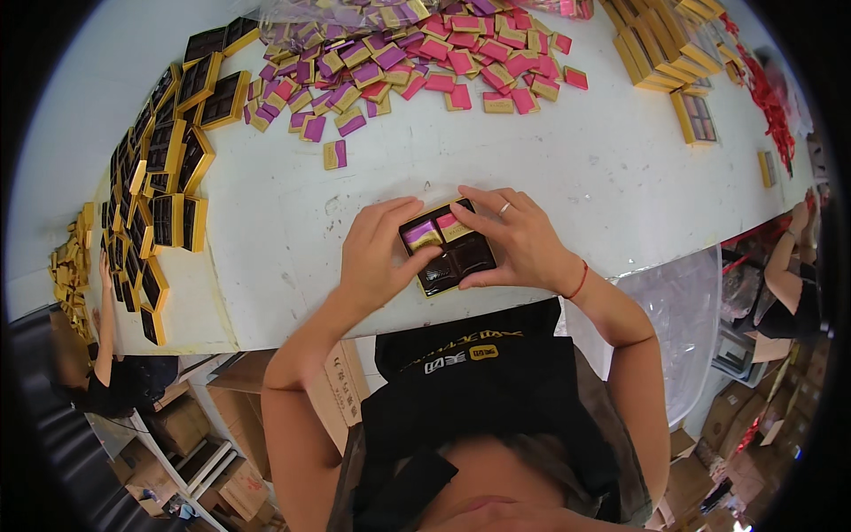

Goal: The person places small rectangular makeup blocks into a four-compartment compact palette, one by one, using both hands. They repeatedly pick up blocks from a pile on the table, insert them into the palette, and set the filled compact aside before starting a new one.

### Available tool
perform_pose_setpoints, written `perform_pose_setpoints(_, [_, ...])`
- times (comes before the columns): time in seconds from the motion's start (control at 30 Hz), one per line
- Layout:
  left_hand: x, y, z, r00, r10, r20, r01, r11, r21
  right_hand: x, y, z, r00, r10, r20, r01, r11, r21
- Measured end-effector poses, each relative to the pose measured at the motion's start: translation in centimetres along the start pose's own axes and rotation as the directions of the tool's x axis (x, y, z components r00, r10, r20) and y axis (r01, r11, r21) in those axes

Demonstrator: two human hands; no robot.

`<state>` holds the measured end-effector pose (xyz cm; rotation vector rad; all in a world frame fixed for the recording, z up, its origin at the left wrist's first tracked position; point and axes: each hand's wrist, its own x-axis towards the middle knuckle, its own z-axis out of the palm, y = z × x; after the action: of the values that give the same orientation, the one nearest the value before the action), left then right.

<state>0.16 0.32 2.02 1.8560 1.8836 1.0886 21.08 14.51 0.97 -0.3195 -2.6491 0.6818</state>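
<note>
both hands' fingers, left hand point(377, 257) and right hand point(523, 244), clasp a glossy dark gold-edged tray point(446, 248) holding purple and pink packets.

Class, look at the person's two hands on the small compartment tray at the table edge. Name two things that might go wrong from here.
1. The black compartment tray sits right at the white table's near edge, held by the left hand and right hand; a slip might drop it to the floor.
2. Only two wrapped pieces, purple and pink, seem seated, at its far end; tilting the tray may shake them loose.
</note>
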Motion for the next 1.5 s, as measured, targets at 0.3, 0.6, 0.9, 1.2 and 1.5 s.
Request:
perform_pose_setpoints(0.3, [-3.2,1.5,0.4,0.981,0.056,0.187,-0.131,0.897,0.421,-0.5,-0.7,0.2,0.999,-0.039,0.005,0.039,0.995,-0.088])
perform_pose_setpoints(0.6, [-2.2,-3.4,-0.5,0.985,0.129,0.113,-0.153,0.960,0.233,0.4,-1.5,0.3,0.992,-0.128,-0.006,0.128,0.992,-0.022])
perform_pose_setpoints(0.9, [4.3,-8.8,-3.8,0.903,-0.324,-0.281,0.418,0.813,0.406,18.8,8.7,3.5,0.941,0.173,-0.290,-0.174,0.985,0.023])
perform_pose_setpoints(1.2, [3.9,-9.6,-5.0,0.899,-0.418,-0.128,0.429,0.901,0.070,17.9,9.7,1.7,0.933,0.348,-0.090,-0.288,0.874,0.393])
perform_pose_setpoints(1.5, [-0.1,1.1,-1.3,0.902,-0.425,-0.082,0.288,0.731,-0.618,3.4,0.8,-0.5,0.867,0.428,0.255,-0.426,0.371,0.825])
